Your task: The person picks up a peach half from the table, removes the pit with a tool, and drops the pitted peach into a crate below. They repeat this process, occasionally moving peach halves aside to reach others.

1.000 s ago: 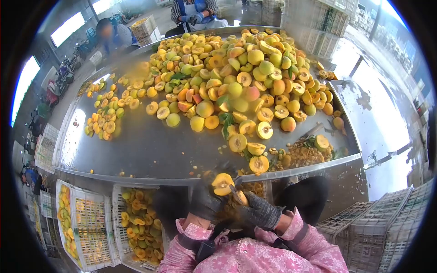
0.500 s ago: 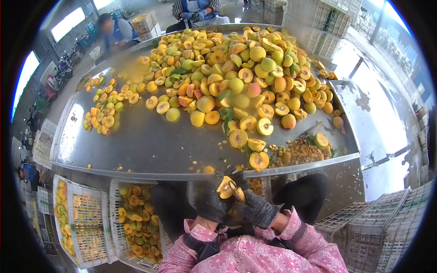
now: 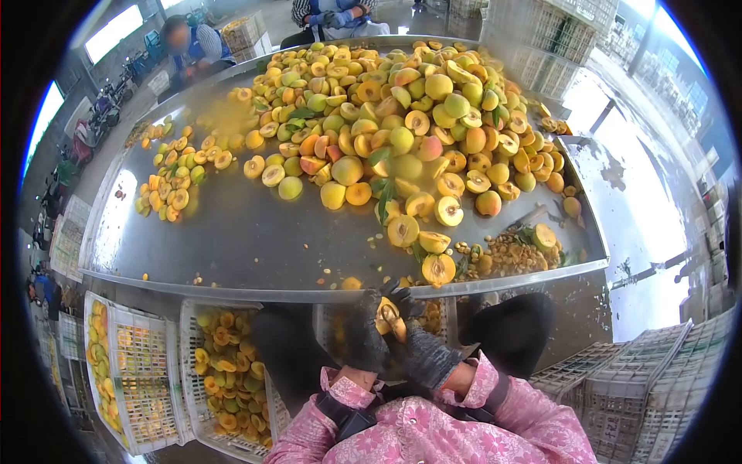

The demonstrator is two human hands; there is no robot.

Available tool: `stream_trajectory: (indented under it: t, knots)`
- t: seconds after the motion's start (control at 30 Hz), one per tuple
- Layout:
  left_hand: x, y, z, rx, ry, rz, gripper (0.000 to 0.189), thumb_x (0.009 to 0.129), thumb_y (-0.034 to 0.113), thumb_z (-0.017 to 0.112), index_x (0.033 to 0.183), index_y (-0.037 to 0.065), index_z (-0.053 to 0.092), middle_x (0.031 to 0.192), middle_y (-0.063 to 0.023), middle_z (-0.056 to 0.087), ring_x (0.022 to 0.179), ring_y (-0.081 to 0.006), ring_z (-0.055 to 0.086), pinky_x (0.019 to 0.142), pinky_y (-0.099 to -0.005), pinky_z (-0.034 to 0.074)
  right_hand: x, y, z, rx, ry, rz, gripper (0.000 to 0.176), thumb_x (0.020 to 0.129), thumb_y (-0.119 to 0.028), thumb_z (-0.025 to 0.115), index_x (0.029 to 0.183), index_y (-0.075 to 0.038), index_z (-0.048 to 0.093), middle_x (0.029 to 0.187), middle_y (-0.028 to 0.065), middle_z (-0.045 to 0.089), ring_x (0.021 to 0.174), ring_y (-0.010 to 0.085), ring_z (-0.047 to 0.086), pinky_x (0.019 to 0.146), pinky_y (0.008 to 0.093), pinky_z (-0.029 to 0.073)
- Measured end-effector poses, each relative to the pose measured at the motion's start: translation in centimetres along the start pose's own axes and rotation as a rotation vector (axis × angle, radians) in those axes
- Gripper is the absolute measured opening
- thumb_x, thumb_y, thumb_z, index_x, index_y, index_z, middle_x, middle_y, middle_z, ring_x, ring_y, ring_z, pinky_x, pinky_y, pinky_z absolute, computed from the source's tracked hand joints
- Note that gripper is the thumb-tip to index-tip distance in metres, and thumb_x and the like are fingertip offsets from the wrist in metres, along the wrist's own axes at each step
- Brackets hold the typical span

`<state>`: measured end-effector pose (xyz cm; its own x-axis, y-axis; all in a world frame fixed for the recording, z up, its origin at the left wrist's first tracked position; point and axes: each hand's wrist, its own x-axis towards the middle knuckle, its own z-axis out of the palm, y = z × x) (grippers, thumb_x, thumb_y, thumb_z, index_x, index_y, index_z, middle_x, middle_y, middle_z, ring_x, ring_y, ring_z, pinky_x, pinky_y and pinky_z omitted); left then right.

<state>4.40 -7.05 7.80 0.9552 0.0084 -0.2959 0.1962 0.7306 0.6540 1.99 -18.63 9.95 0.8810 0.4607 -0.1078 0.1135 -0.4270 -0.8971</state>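
My left hand [image 3: 363, 339], in a dark glove, is closed around a halved yellow peach [image 3: 383, 315] with its cut face showing. My right hand [image 3: 427, 356], in a dark grey glove, grips a small curved metal pitting tool [image 3: 398, 328]. The tool is against the peach half; its tip is hard to make out. Both hands are together just below the near edge of the metal table [image 3: 255, 251]. A large heap of peaches [image 3: 371, 124], many of them halved, lies on the table beyond them.
Pits and scraps [image 3: 514, 254] lie at the table's near right. A crate of peach halves [image 3: 228, 371] stands left of my legs, beside another crate [image 3: 143, 379]. Stacked crates [image 3: 641, 387] stand at right. Two people sit across the table, one in striped sleeves [image 3: 328, 15].
Both hands remain together on the peach half, which has turned so its cut face looks narrower. The tool now points more upright. The whole view has shifted slightly.
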Motion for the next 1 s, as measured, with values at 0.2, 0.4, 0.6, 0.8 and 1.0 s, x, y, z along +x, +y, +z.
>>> stream_trajectory:
  t: [0.2, 0.4, 0.6, 0.8, 1.0]
  knots:
    - [-0.1, -0.1, -2.3, 0.767, -0.094, 0.323, 0.034, 0.095, 0.02, 0.035, 0.114, -0.002, 0.053, 0.105, -0.011, 0.058, 0.096, -0.0199, 0.056, 0.087, -0.033, 0.045, 0.3, 2.5, 2.0, -0.098, -0.065, -0.112, 0.055, 0.075, -0.019, 0.062, 0.121, 0.004, 0.042, 0.109, 0.0235, 0.049, 0.094, 0.0355, 0.05, 0.081, 0.0396, 0.042]
    - [-1.8, 2.7, 0.5, 1.183, -0.151, 0.613, 0.028, 0.092, 0.017, 0.04, 0.11, 0.001, 0.055, 0.102, -0.0086, 0.058, 0.093, -0.0164, 0.056, 0.084, -0.0305, 0.045, 0.2, 2.4, 2.4, -0.103, -0.153, 0.12, 0.065, 0.075, -0.021, 0.064, 0.129, -0.001, 0.034, 0.097, 0.0257, 0.05, 0.084, 0.0388, 0.054, 0.072, 0.0411, 0.044]
    - [0.1, -1.4, -3.5, 0.718, 0.07, 0.401, 0.026, 0.089, 0.014, 0.043, 0.108, 0.0, 0.056, 0.099, -0.0084, 0.059, 0.093, -0.0185, 0.056, 0.085, -0.0305, 0.045, 0.3, 1.5, 2.6, -0.078, 0.01, -0.019, 0.065, 0.072, -0.016, 0.065, 0.126, 0.004, 0.035, 0.099, 0.0246, 0.052, 0.086, 0.0367, 0.054, 0.074, 0.0409, 0.044]
    - [-1.0, 1.2, 0.3, 0.687, -0.026, 0.463, 0.026, 0.087, 0.016, 0.047, 0.105, 0.0, 0.057, 0.097, -0.0091, 0.06, 0.091, -0.021, 0.057, 0.084, -0.0313, 0.044, 0.2, 1.1, 2.2, -0.133, -0.022, -0.042, 0.064, 0.073, -0.015, 0.064, 0.126, 0.005, 0.034, 0.096, 0.0232, 0.049, 0.085, 0.0365, 0.051, 0.073, 0.04, 0.043]
    - [-2.1, 2.2, 0.6, 0.951, -0.101, 0.511, 0.033, 0.09, 0.017, 0.036, 0.11, -0.004, 0.052, 0.102, -0.0123, 0.059, 0.097, -0.0219, 0.056, 0.089, -0.0333, 0.044, -0.1, 4.0, 3.9, -0.108, -0.062, 0.08, 0.052, 0.077, -0.016, 0.059, 0.12, 0.005, 0.039, 0.093, 0.0221, 0.05, 0.084, 0.0339, 0.049, 0.073, 0.0381, 0.042]
